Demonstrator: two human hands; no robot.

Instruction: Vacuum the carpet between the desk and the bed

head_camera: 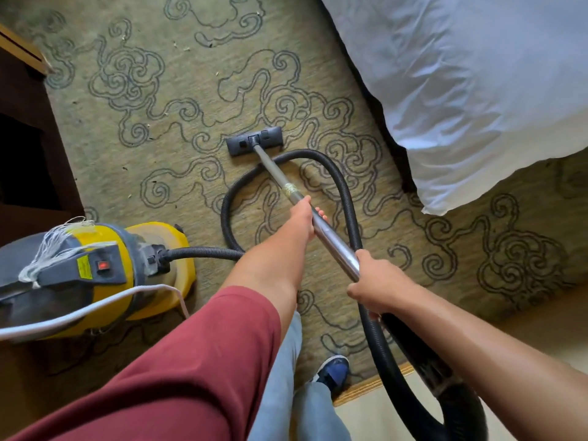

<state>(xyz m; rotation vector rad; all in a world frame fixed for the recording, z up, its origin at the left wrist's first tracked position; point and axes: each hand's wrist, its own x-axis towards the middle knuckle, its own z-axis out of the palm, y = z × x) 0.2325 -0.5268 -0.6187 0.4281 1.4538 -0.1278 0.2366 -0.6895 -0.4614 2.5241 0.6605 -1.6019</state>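
Note:
A metal vacuum wand (334, 241) slants up across the olive carpet (178, 90), which has dark swirl patterns. Its black floor head (254, 141) lies flat on the carpet in the middle of the view. My left hand (304, 214) grips the wand partway down. My right hand (375, 283) grips its near end where the black hose (346, 198) joins. The hose loops over the carpet back to the yellow and grey vacuum canister (105, 268) at the left. Small pale bits of debris lie on the carpet toward the top.
The bed with a white duvet (477, 90) fills the upper right. The dark wooden desk (22, 128) stands along the left edge. A white power cord (95, 308) crosses the canister. My blue shoe (332, 372) stands on the carpet near its woven edge.

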